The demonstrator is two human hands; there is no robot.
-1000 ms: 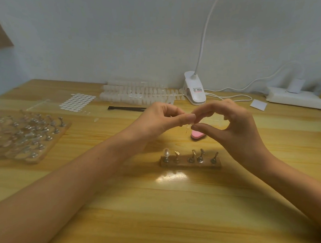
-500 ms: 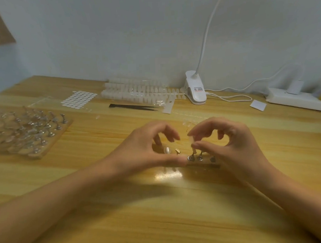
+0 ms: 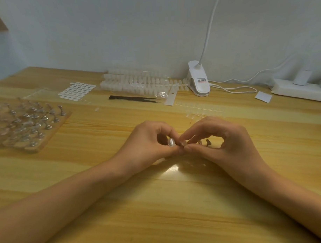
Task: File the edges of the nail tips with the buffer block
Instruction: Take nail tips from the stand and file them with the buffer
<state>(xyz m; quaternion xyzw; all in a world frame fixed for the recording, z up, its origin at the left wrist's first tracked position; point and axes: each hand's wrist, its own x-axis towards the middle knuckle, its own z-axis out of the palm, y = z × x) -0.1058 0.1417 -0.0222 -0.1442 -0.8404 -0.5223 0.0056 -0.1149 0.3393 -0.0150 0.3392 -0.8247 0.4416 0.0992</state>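
At centre frame, both hands work at the small stand: the left hand [image 3: 147, 143] steadies by a mounted nail tip [image 3: 171, 142] while the right hand [image 3: 222, 137] has its grip pinched at the next post, seemingly seating a tip. The buffer block is not in view, so filing likely calls for fetching it. Tweezers [image 3: 133, 99], tip strips [image 3: 136, 82] and a holder tray [image 3: 27, 122] lie well apart on the desk [image 3: 177, 202], blocking nothing.
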